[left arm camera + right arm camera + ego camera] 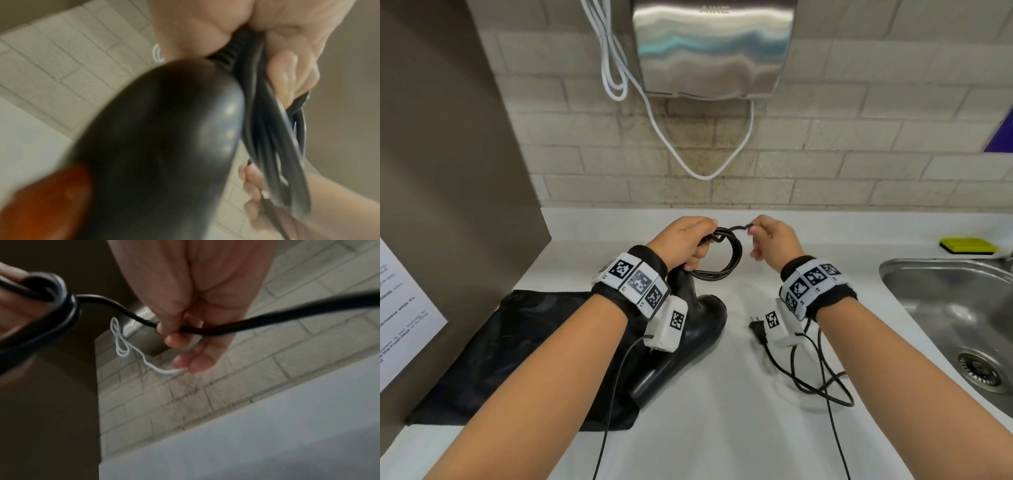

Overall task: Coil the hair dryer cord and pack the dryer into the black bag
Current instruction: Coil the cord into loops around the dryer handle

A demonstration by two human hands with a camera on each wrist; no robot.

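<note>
White counter under both hands: cord coiling is partly done, packing is not yet begun.
The left hand is gripping several finished loops of the cord; the right hand is pinching the next run. Slack and the plug are lying below the right wrist, uncoiled. The hair dryer is resting under the left wrist, partly on the flat black bag. The sink is bounding the right; a brown panel is bounding the left.
</note>
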